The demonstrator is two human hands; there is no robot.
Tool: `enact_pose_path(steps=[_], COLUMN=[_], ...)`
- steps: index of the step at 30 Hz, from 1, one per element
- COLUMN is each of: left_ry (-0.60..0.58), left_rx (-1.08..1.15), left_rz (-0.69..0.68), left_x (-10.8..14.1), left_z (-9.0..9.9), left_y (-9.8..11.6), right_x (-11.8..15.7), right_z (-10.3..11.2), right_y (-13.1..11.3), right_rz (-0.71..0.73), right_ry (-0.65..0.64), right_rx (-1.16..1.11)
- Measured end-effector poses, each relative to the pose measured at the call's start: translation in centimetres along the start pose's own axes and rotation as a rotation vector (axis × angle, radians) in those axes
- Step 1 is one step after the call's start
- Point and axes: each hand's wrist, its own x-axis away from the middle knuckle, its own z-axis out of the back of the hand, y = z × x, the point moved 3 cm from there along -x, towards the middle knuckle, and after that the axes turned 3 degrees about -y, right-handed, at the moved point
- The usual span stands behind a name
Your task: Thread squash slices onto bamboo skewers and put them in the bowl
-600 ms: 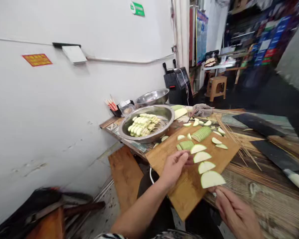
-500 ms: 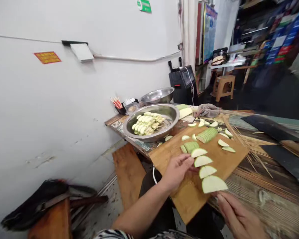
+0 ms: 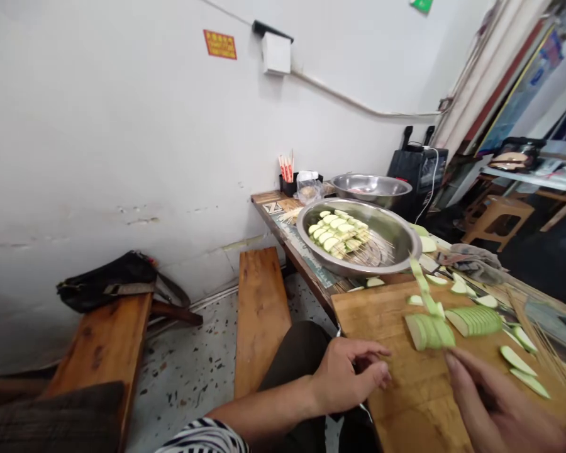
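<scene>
My right hand (image 3: 495, 396) pinches the lower end of a skewer of green-skinned vegetable slices (image 3: 422, 283), which points up and away towards the large steel bowl. My left hand (image 3: 353, 372) hangs at the near left edge of the wooden cutting board (image 3: 405, 402), fingers loosely curled and thumb apart, with nothing seen in it. On the board lie two rows of cut slices, a nearer stack (image 3: 429, 332) and a farther one (image 3: 474, 321), with loose half-moon slices (image 3: 516, 358) around them. Finished skewers (image 3: 334, 233) are piled inside the steel bowl (image 3: 408, 248).
A second steel bowl (image 3: 370, 185) stands behind, beside a black speaker (image 3: 417, 170). Bare bamboo skewers (image 3: 542, 340) and a grey rag (image 3: 471, 263) lie at the right. Wooden benches (image 3: 259, 314) and a black bag (image 3: 108, 283) are at the left, along the wall.
My right hand has swung the skewer round from facing me to pointing towards the bowl. My left hand has let go of the slices and drawn back. The view has turned left.
</scene>
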Motion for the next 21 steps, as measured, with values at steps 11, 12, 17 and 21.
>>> enact_pose_path(steps=[11, 12, 17, 21], left_ry=[0.157, 0.164, 0.177, 0.171], left_rx=[0.033, 0.039, 0.046, 0.05], left_rz=[0.0, 0.025, 0.077, 0.097], left_x=[2.2, 2.3, 2.5, 2.6], left_z=[8.2, 8.7, 10.3, 10.7], left_y=[-0.4, -0.9, -2.4, -2.8], right_x=[-22.1, -22.7, -23.4, -22.9], right_z=[-14.2, -15.2, -19.2, -19.9], right_y=[-8.2, -8.6, -9.7, -10.0], right_rz=[0.519, 0.527, 0.546, 0.578], right_ry=[-0.451, -0.455, -0.512, -0.576], right_rx=[0.507, 0.523, 0.571, 0.599])
